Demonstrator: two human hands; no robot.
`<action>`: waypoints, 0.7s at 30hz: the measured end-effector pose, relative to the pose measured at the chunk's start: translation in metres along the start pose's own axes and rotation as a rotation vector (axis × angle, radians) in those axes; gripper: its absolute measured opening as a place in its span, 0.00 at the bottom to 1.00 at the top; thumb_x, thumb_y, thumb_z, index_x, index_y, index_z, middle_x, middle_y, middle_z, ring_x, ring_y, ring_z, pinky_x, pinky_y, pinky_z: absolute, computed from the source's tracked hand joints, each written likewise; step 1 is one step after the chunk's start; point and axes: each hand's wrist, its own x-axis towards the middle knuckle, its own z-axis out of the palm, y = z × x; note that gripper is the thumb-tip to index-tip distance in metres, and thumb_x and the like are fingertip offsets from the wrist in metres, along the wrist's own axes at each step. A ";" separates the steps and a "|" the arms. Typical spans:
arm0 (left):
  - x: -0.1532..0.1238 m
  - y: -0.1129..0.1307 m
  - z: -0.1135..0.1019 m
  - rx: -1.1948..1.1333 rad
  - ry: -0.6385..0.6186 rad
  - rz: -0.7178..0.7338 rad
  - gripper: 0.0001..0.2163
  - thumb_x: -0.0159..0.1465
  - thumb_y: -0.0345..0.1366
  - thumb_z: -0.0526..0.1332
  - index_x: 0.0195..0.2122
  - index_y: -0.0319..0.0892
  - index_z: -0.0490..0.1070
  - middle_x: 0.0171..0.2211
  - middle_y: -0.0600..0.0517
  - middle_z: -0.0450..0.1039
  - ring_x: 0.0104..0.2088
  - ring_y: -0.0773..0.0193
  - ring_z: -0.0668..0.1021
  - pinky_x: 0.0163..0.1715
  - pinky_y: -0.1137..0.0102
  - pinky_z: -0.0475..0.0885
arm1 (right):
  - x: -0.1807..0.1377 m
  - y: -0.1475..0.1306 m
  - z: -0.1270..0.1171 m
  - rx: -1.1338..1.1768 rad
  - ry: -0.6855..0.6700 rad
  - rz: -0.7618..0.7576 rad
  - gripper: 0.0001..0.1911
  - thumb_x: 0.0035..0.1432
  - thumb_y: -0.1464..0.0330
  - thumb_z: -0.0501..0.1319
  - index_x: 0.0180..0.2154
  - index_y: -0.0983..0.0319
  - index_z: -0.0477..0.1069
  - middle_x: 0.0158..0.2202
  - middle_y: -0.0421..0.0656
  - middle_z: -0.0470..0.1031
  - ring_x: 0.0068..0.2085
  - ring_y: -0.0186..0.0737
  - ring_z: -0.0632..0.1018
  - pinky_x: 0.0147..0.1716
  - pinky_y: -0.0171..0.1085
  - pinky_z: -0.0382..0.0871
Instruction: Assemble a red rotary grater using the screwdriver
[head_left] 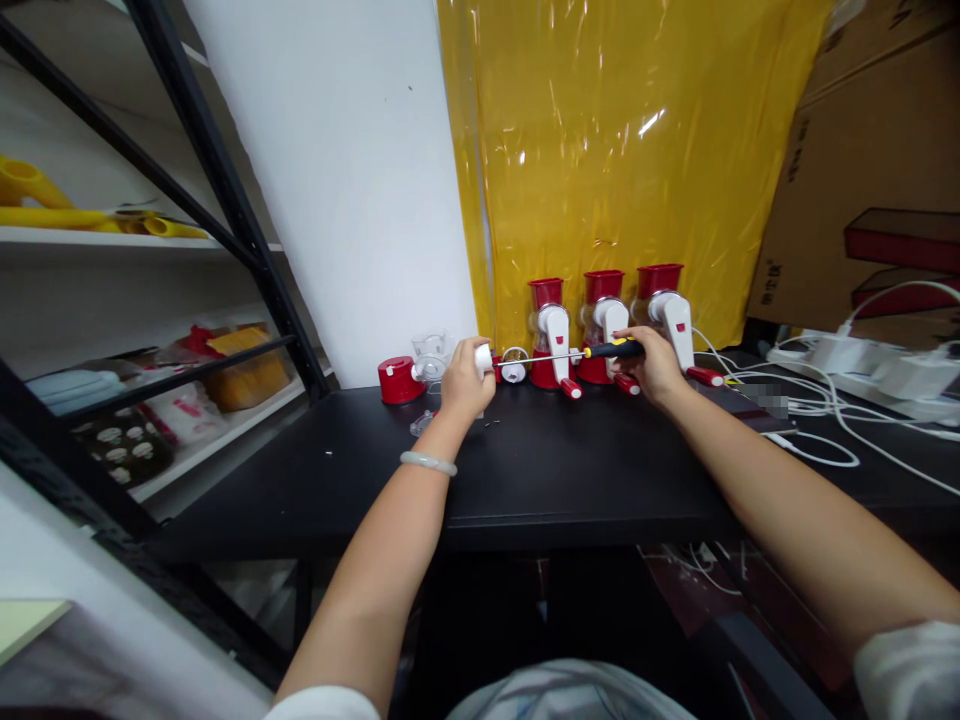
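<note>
My left hand (466,378) is closed around a small white plastic part (483,357). My right hand (651,362) grips the black and yellow handle of a screwdriver (616,348). Its thin shaft runs level to the left, and the tip meets the white part. Just left of my left hand stand a red base (400,380) and a clear plastic housing (430,360). A round white part (514,366) sits behind the screwdriver shaft. Several tiny dark pieces, perhaps screws, lie on the black table (540,480) below my left hand.
Three red and white hand-crank graters (553,335) stand along the back, before a yellow plastic sheet (615,130). White cables and power strips (847,355) crowd the right side, near a large cardboard box (847,200). A black-framed shelf (217,150) borders the left.
</note>
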 end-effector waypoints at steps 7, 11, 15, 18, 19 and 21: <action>0.000 -0.001 0.002 -0.023 -0.071 0.001 0.22 0.55 0.23 0.59 0.51 0.44 0.67 0.49 0.46 0.74 0.51 0.53 0.77 0.52 0.60 0.73 | -0.002 -0.003 -0.002 0.085 -0.028 -0.085 0.15 0.42 0.63 0.60 0.36 0.57 0.66 0.32 0.37 0.71 0.23 0.33 0.74 0.20 0.35 0.74; -0.001 -0.001 0.002 -0.022 -0.069 0.007 0.21 0.55 0.24 0.59 0.51 0.43 0.67 0.49 0.46 0.74 0.51 0.52 0.77 0.50 0.60 0.73 | -0.001 -0.004 -0.001 0.083 -0.005 -0.058 0.15 0.41 0.64 0.60 0.35 0.57 0.66 0.29 0.36 0.70 0.20 0.32 0.73 0.18 0.35 0.71; 0.000 -0.001 0.001 -0.015 -0.071 -0.007 0.22 0.55 0.23 0.59 0.51 0.43 0.67 0.49 0.46 0.75 0.51 0.53 0.77 0.51 0.60 0.73 | 0.000 -0.003 0.000 0.049 -0.008 -0.030 0.15 0.42 0.62 0.63 0.35 0.57 0.65 0.26 0.35 0.70 0.18 0.32 0.72 0.15 0.34 0.68; 0.001 -0.001 0.001 -0.019 -0.063 -0.010 0.22 0.55 0.23 0.59 0.51 0.43 0.67 0.49 0.46 0.74 0.52 0.53 0.77 0.52 0.60 0.73 | 0.002 -0.001 0.000 0.027 -0.015 -0.023 0.18 0.44 0.58 0.66 0.36 0.57 0.64 0.24 0.35 0.70 0.17 0.33 0.72 0.15 0.32 0.66; 0.001 -0.001 0.001 -0.023 -0.057 -0.008 0.22 0.55 0.23 0.59 0.51 0.43 0.67 0.49 0.45 0.74 0.52 0.53 0.77 0.51 0.60 0.73 | 0.002 0.000 0.000 0.023 -0.013 -0.029 0.20 0.44 0.57 0.67 0.36 0.57 0.63 0.24 0.35 0.71 0.17 0.33 0.72 0.14 0.32 0.65; 0.001 -0.001 0.001 -0.032 -0.045 0.000 0.21 0.55 0.23 0.59 0.51 0.43 0.67 0.50 0.45 0.74 0.52 0.53 0.77 0.51 0.60 0.73 | 0.003 0.001 0.001 0.025 0.000 -0.040 0.22 0.44 0.55 0.68 0.35 0.57 0.63 0.24 0.35 0.71 0.17 0.33 0.73 0.14 0.31 0.64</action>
